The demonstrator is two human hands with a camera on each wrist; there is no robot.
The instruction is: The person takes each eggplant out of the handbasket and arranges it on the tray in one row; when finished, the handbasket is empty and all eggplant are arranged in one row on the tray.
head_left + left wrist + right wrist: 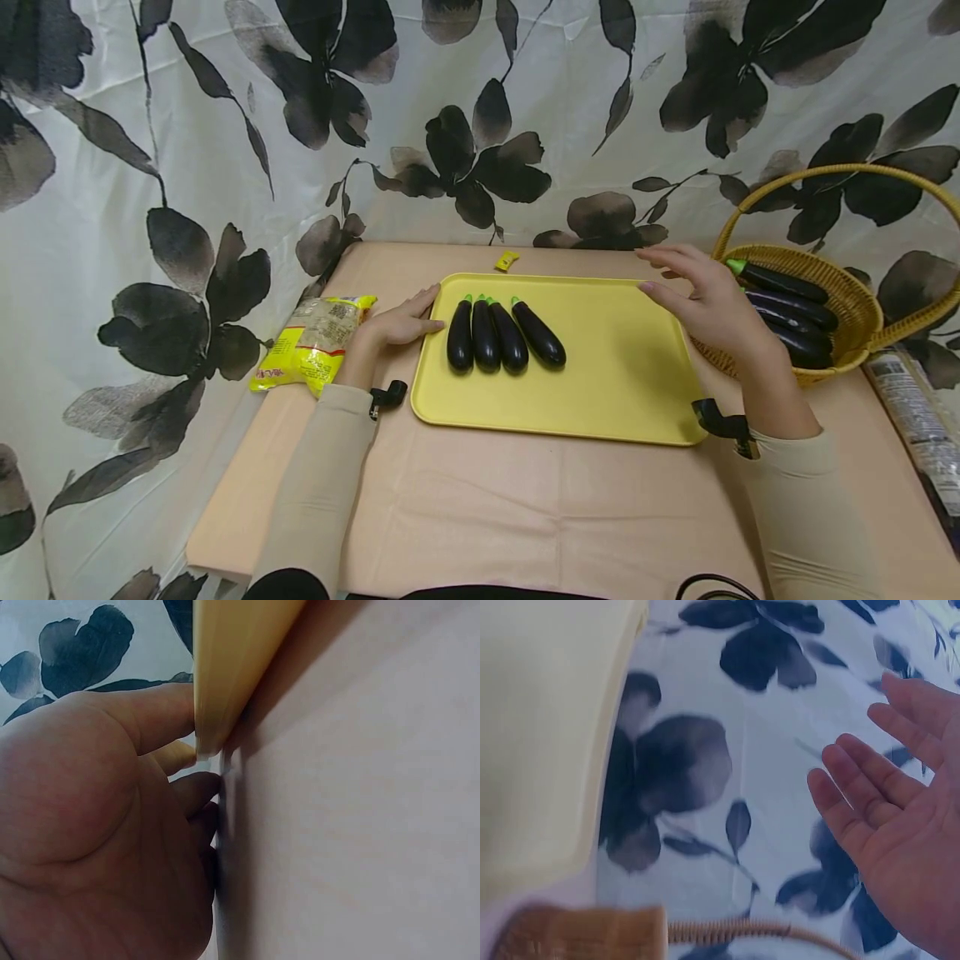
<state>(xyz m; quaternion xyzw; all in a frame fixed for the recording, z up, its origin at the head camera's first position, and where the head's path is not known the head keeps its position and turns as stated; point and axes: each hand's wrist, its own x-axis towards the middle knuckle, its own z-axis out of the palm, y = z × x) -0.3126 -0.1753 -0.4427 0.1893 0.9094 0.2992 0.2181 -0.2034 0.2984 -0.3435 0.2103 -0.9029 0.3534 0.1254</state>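
A yellow tray [615, 367] lies on the table, with several dark, green-tipped eggplants [486, 337] side by side on its left half. At the tray's left edge rests my left hand [401, 323]. The left wrist view shows the thumb against the tray's side wall [225, 667] and the fingers low at the tabletop. My right hand [712, 304] is raised over the tray's right edge, left of a wicker basket [858, 312]. Its fingers are spread and hold nothing in the right wrist view. More eggplants [795, 312] lie inside the basket.
A yellow snack-like bag [311, 342] sits left of my left hand. Behind the tray lies a small yellow packet [506, 261]. The basket's tall handle [832, 169] arches up at the right. A plastic-wrapped package [918, 425] lies by the right edge, and a black cable [716, 579] in front.
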